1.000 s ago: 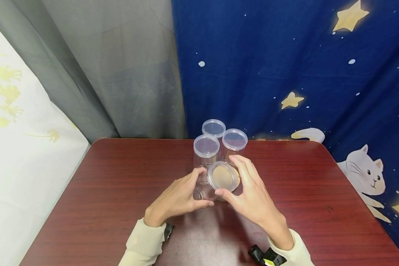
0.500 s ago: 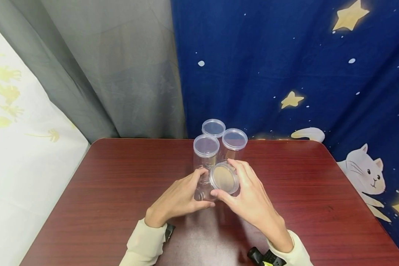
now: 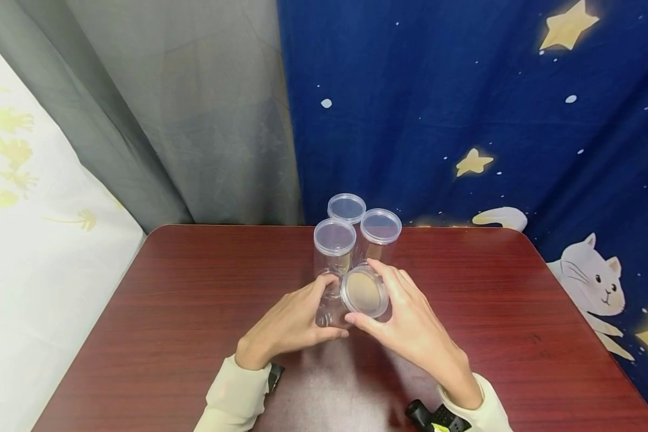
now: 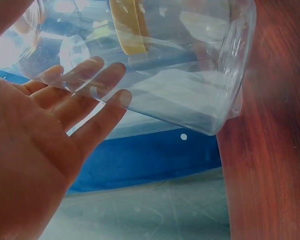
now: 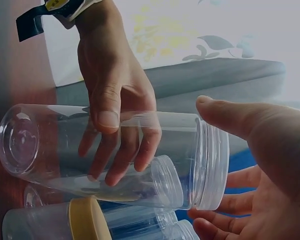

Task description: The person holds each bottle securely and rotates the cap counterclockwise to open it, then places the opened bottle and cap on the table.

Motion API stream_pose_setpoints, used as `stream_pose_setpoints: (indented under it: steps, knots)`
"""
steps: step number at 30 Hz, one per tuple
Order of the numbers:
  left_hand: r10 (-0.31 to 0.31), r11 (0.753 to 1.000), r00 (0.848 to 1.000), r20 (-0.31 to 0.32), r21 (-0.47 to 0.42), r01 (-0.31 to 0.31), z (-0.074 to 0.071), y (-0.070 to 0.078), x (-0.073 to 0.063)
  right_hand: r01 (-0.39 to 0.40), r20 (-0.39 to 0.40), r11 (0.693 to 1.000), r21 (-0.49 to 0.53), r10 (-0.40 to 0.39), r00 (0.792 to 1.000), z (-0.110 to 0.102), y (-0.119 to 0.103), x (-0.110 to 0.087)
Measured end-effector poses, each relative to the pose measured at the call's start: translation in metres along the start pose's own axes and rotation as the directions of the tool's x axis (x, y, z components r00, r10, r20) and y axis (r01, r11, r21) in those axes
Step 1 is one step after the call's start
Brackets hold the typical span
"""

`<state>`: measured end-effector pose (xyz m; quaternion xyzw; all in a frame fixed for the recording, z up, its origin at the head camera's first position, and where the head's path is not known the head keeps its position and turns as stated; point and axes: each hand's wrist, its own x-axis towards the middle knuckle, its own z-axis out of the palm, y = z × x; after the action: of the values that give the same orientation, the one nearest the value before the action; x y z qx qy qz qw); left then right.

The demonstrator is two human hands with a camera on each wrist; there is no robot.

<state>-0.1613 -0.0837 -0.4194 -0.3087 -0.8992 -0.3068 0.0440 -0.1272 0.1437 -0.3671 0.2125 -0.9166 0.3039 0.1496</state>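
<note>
A clear plastic jar point(image 3: 330, 309) leans in front of the person, its base lower left of its top. Wrapped round its body is the left hand point(image 3: 286, 324), the fingers spread along the far side, as the right wrist view shows. The right hand point(image 3: 413, 324) holds the clear ribbed lid point(image 5: 212, 167) at the jar's top, thumb on one edge and fingertips on the opposite one. Through the lid a tan disc shows in the head view. A yellow-topped container point(image 5: 90, 220) stands behind in the right wrist view. Whether the held jar's base touches the table cannot be told.
Three more clear lidded jars stand close together just beyond the hands: a left one point(image 3: 335, 237), a right one point(image 3: 380, 227) and a rear one point(image 3: 347, 208). The dark red table point(image 3: 221, 270) ends at a grey curtain point(image 3: 221, 120) and a blue curtain point(image 3: 410, 120).
The lidded top of the held jar has shifted slightly right and toward the person, with small movements of the right fingers and thumb. The left hand has hardly moved.
</note>
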Motion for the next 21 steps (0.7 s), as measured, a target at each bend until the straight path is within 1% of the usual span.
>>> stream_pose_setpoints:
  steps: [6,15,21]
  knots:
    - [-0.01,1.0,1.0,0.01,-0.003,0.01,-0.0023,-0.0003,-0.0013,0.015,0.002,1.0,0.018,-0.015,1.0,-0.0015,0.0,0.0]
    - [0.003,1.0,1.0,0.008,-0.021,-0.003,-0.006,-0.0029,-0.0021,0.065,-0.031,0.997,0.042,-0.064,0.998,-0.0031,0.0016,0.0016]
    - [0.0,1.0,1.0,0.004,-0.018,0.0,-0.0094,-0.0038,-0.0034,0.058,-0.048,0.997,0.044,-0.056,0.997,-0.0062,0.0019,0.0015]
